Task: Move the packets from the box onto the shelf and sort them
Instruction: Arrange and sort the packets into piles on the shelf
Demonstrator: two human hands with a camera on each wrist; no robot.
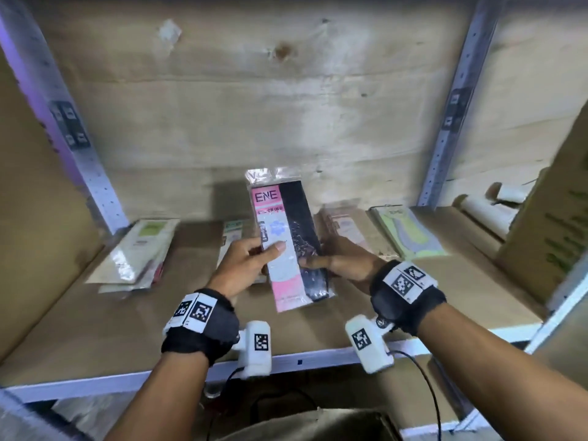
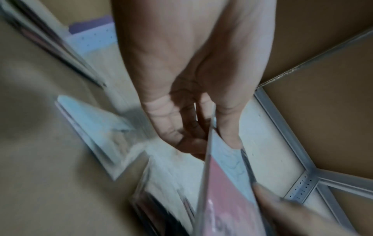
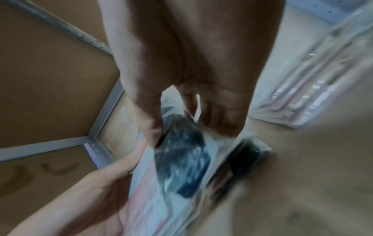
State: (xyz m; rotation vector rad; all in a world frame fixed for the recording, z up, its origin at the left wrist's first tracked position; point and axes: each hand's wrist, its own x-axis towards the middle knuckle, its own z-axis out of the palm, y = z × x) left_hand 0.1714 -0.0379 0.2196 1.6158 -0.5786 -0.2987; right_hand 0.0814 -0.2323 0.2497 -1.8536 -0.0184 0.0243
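Both hands hold a pink and black packet (image 1: 288, 240) in clear plastic, tilted up above the middle of the shelf (image 1: 159, 313). My left hand (image 1: 245, 262) grips its left edge, thumb on the front. My right hand (image 1: 337, 259) grips its right edge, thumb across the black half. The left wrist view shows the packet (image 2: 228, 183) edge-on between thumb and fingers. The right wrist view shows the packet (image 3: 181, 159) blurred, the thumb on its dark part. Other packets lie flat on the shelf: a pile (image 1: 140, 253) at left, a pinkish one (image 1: 346, 227) and a green one (image 1: 410, 233) at right.
Grey metal uprights (image 1: 451, 122) stand at both sides of the plywood back wall. A large cardboard box (image 1: 553, 218) and paper rolls (image 1: 490, 208) sit at the right end of the shelf. Below the shelf's front edge an open box (image 1: 318, 421) shows.
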